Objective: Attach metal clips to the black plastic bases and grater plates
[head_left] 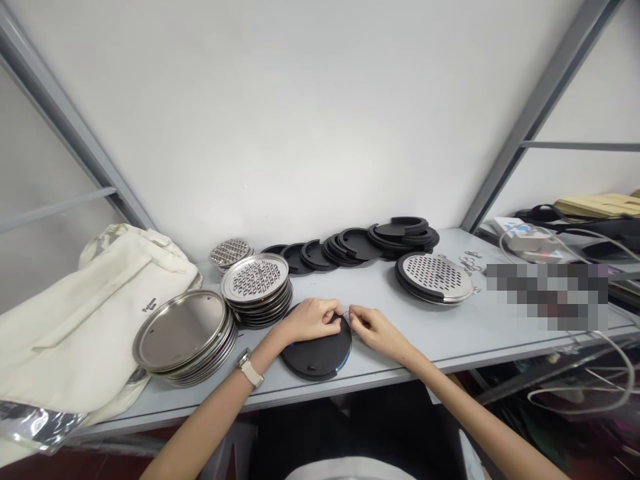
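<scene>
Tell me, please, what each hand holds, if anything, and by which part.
The right hand appears to pinch a small metal piece at the edge of the black disc; which part cannot be told. What the left hand holds is unclear.

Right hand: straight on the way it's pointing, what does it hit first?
Past the small metal piece at its fingertips, the right hand would likely meet the left hand, over the black disc. Exact depth is unclear from one view.
</scene>
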Motion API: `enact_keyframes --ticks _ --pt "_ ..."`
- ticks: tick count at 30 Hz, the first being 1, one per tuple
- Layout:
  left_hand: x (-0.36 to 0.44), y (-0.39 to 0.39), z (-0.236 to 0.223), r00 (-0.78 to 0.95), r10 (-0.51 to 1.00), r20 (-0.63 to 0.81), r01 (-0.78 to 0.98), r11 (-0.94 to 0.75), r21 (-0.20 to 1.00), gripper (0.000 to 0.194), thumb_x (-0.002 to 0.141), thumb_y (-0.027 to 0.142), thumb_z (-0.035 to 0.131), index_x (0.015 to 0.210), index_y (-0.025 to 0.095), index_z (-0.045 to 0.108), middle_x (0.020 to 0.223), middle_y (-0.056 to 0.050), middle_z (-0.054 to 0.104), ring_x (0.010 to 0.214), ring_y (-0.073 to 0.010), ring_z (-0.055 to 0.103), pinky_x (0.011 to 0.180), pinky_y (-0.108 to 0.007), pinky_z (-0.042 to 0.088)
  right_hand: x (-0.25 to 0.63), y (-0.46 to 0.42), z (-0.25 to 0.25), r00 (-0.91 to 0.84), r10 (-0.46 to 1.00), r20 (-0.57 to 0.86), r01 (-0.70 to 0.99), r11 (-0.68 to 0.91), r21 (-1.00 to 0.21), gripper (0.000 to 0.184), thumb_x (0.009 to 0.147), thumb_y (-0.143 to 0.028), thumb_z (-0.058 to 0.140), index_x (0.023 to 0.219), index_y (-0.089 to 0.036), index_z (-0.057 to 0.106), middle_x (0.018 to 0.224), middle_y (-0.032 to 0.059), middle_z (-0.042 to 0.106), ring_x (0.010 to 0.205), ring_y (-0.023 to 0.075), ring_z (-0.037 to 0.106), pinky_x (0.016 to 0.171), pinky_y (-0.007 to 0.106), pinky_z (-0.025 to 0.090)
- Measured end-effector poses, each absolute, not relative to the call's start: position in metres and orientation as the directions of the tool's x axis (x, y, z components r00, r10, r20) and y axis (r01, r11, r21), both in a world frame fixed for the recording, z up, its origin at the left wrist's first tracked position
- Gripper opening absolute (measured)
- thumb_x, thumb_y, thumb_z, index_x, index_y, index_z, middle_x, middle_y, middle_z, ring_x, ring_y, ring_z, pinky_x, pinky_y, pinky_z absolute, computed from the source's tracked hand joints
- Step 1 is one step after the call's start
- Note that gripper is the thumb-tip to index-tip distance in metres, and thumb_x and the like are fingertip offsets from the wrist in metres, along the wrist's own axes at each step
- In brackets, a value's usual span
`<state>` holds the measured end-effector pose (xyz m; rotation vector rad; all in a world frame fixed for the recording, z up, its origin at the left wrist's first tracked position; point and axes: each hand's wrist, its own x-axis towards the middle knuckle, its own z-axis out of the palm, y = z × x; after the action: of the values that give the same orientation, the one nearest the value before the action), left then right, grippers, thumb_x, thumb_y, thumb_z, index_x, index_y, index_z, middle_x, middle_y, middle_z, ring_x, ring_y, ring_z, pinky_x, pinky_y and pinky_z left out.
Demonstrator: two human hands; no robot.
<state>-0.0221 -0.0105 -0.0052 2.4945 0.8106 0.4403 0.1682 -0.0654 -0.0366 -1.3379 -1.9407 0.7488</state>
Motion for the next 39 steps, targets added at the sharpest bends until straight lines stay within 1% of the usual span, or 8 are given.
enact_keyframes --ticks 5,10,17,24,27,31,35,39 --pt "-0.021 -0.012 -0.005 0.76 0.626 0.176 0.499 -0.735 0.458 0.011 0.08 0.025 0.055 0.09 0.023 0.054 0.058 0.008 0.046 0.051 -0.0089 0.045 0.052 -0.021 0.029 0.168 -0.065 -0.035 -0.254 0.947 0.199 0.565 0.312 -0.764 0.027 0.092 -0.03 0.036 0.066 -0.02 0.034 0.057 -0.0066 0.034 0.054 0.0093 0.033 0.053 0.022 0.026" --pt "-0.017 -0.02 -0.003 0.68 0.691 0.247 0.616 -0.72 0.32 0.021 0.079 0.034 0.058 0.094 0.022 0.05 0.066 0.005 0.053 0.057 -0.0139 0.051 0.054 -0.024 0.03 0.167 -0.066 -0.033 -0.278 0.941 0.195 0.577 0.326 -0.749 0.028 0.094 -0.031 0.035 0.068 -0.02 0.035 0.058 -0.0062 0.037 0.054 0.0099 0.037 0.055 0.023 0.028" --pt "-0.017 -0.024 0.0 0.701 0.67 0.243 0.638 -0.742 0.206 0.016 0.081 0.035 0.054 0.081 0.021 0.047 0.073 0.0 0.057 0.066 -0.0179 0.056 0.058 -0.028 0.031 0.167 -0.068 -0.031 -0.282 0.936 0.208 0.591 0.341 -0.732 0.031 0.097 -0.033 0.032 0.069 -0.02 0.037 0.061 -0.005 0.042 0.057 0.0113 0.042 0.058 0.023 0.032" --pt "-0.016 -0.026 -0.001 0.808 0.546 0.221 0.481 -0.829 0.287 0.01 0.078 0.027 0.053 0.077 0.02 0.046 0.071 0.001 0.056 0.062 -0.0149 0.051 0.058 -0.026 0.031 0.166 -0.067 -0.034 -0.344 0.908 0.238 0.585 0.405 -0.703 0.029 0.098 -0.031 0.031 0.081 -0.019 0.052 0.077 0.0025 0.061 0.07 0.0159 0.056 0.069 0.026 0.039" --pt "-0.015 -0.027 -0.003 0.788 0.574 0.225 0.503 -0.809 0.303 0.012 0.077 0.028 0.055 0.076 0.02 0.046 0.07 0.002 0.055 0.063 -0.015 0.051 0.058 -0.026 0.031 0.166 -0.066 -0.036 -0.362 0.9 0.245 0.59 0.424 -0.688 0.029 0.098 -0.03 0.031 0.086 -0.019 0.055 0.082 0.0048 0.064 0.074 0.0172 0.058 0.072 0.027 0.041" --pt "-0.014 -0.027 -0.002 0.744 0.628 0.227 0.556 -0.771 0.312 0.016 0.077 0.032 0.057 0.085 0.021 0.049 0.072 0.002 0.056 0.063 -0.0158 0.052 0.057 -0.026 0.033 0.167 -0.065 -0.035 -0.35 0.906 0.236 0.628 0.414 -0.659 0.032 0.099 -0.03 0.03 0.08 -0.019 0.054 0.074 0.0029 0.061 0.067 0.0161 0.056 0.068 0.026 0.04" --pt "-0.015 -0.027 0.001 0.724 0.631 0.278 0.555 -0.773 0.307 0.03 0.079 0.031 0.057 0.105 0.021 0.047 0.094 -0.002 0.058 0.076 -0.018 0.057 0.065 -0.028 0.041 0.167 -0.066 -0.034 -0.312 0.92 0.237 0.632 0.387 -0.671 0.033 0.099 -0.032 0.031 0.078 -0.019 0.053 0.072 0.0023 0.061 0.064 0.0158 0.056 0.065 0.026 0.038" --pt "-0.015 -0.026 0.001 0.772 0.561 0.3 0.476 -0.822 0.312 0.028 0.082 0.026 0.053 0.109 0.02 0.046 0.107 -0.005 0.056 0.094 -0.0211 0.058 0.078 -0.03 0.045 0.167 -0.067 -0.034 -0.313 0.917 0.246 0.584 0.39 -0.712 0.034 0.099 -0.034 0.03 0.084 -0.019 0.056 0.081 0.004 0.065 0.072 0.0169 0.06 0.07 0.026 0.04"
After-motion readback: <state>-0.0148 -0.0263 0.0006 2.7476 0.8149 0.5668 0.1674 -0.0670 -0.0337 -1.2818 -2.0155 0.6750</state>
